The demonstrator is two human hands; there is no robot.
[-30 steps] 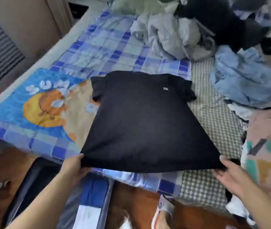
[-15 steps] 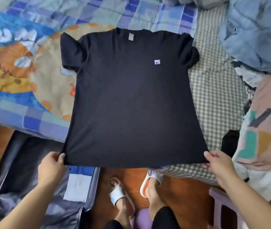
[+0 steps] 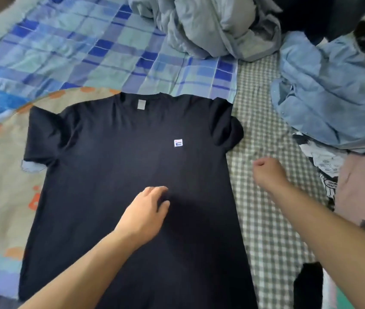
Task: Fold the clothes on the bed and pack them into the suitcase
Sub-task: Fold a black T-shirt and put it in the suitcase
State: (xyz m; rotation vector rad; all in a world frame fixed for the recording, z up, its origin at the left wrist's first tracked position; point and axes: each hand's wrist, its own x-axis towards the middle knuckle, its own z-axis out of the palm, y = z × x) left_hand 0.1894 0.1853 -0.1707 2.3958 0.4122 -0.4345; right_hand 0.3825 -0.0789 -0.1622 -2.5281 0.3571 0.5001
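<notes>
a black t-shirt with a small white-and-blue chest patch and grey neck tag is lying across a blue-and-green plaid sheet, a grey-and-white checked cloth and a blue, orange and beige printed blanket, with pale blue denim showing at right.

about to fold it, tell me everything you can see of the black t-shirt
The black t-shirt lies flat and unfolded on the bed, collar away from the person, both short sleeves spread. It looks like soft knit, with a grey neck tag and a small white chest patch. The left hand rests on its middle; the right hand is off it.
</notes>
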